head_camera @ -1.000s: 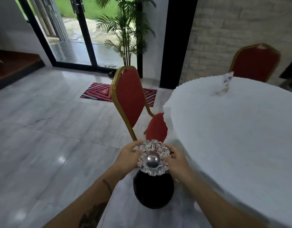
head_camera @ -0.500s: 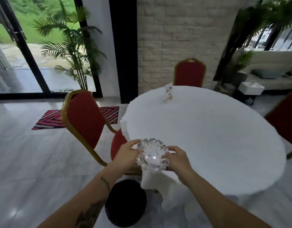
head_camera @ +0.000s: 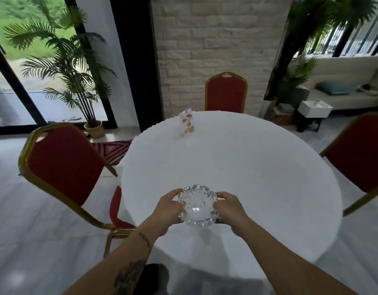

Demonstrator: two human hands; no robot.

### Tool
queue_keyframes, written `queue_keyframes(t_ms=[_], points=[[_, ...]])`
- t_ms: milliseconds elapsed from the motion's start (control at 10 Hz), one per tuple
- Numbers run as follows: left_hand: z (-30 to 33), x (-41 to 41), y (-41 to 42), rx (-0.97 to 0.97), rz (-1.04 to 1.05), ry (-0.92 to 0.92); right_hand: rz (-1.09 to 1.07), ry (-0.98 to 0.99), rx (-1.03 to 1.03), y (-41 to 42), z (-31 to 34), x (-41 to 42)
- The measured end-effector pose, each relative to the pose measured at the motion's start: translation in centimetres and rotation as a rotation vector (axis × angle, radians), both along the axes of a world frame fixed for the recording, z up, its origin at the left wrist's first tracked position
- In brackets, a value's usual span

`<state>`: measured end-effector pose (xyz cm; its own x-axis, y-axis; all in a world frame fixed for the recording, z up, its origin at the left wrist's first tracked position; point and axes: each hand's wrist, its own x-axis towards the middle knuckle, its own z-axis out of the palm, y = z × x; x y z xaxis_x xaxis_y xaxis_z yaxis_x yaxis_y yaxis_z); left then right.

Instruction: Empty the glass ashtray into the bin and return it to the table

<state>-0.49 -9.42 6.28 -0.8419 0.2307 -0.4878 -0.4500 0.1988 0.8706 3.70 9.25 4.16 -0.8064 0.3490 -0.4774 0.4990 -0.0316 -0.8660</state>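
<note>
The scalloped clear glass ashtray [head_camera: 197, 206] is upright over the near left part of the round white-clothed table [head_camera: 258, 177]. My left hand [head_camera: 165, 210] grips its left rim and my right hand [head_camera: 228, 209] grips its right rim. Its bowl looks empty. Whether its base touches the cloth I cannot tell. The black bin [head_camera: 152, 277] stands on the floor below my left forearm, mostly hidden by the arm and the table's edge.
A small menu card [head_camera: 187, 125] stands at the table's far side. Red chairs with gold frames sit at the left [head_camera: 64, 165], far side [head_camera: 226, 92] and right [head_camera: 360, 154]. A potted palm [head_camera: 77, 77] stands by the glass door.
My view has swung right from the bin to the table. Both hands have carried the ashtray from above the bin to over the tabletop.
</note>
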Motion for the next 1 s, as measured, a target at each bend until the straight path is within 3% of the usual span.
queue_keyframes(t_ms=[500,800,1000], points=[[-9.7,-3.6,12.0,-0.264,0.044,-0.013,0.104,-0.131,0.147,9.7,-4.7,-3.4],[-7.5,-0.7,14.7,-0.35,0.087,0.099,0.162,-0.138,0.122,11.0,-5.8,-2.6],[-5.4,-1.3,13.1,-0.492,-0.151,0.123,0.277,-0.116,0.344,11.6,-4.1,-2.0]])
